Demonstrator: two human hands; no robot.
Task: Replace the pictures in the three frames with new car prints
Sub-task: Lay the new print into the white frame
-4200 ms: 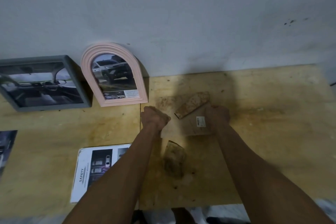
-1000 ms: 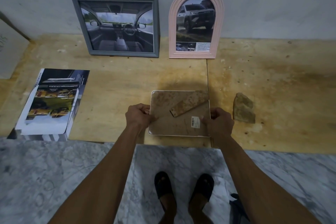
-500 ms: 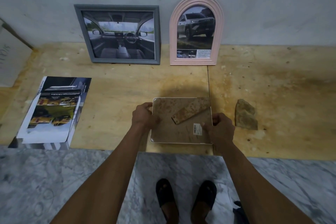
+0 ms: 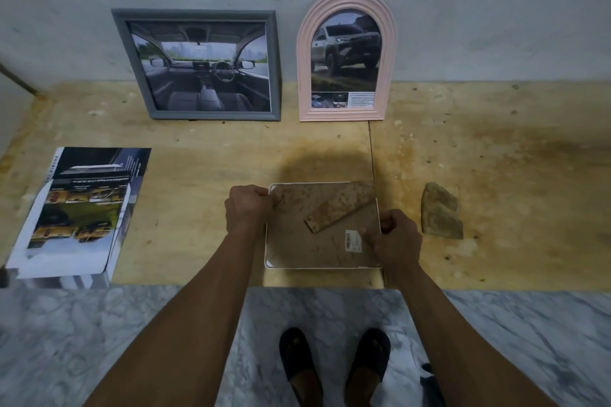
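- Two of the three frames look finished: the grey frame (image 4: 201, 64), upper left of centre, leans against the wall with a car-interior print in it, and the pink arched frame (image 4: 346, 56) just to its right shows a pickup print
- The third frame (image 4: 322, 226) lies face down at the lower centre of the picture, near the front edge of the tabletop (image 4: 496, 175), so its stained brown backing is up and its picture side cannot be seen
- My reading is that this last frame is at the backing stage, either being closed up or opened; which one cannot be told from here, nor whether a new print is already inside
- The left hand (image 4: 248, 210) is curled round the frame's upper-left corner, gripping the edge
- The right hand (image 4: 395, 236) is curled at the right edge, fingers pinching at the backing just beside the barcode sticker (image 4: 353, 241)
- The frame is close to square, slightly taller than wide, with edges roughly parallel to the tabletop's front edge
- Its easel stand (image 4: 340, 206) runs diagonally, from the upper-right corner down toward the middle
- A stack of car brochures (image 4: 79, 211) rests at the left of the picture, and a brown fragment (image 4: 441, 211) lies right of the frame, apart from it
- Left to do, as I judge it: settle the backing, turn the frame over and stand it beside the other two
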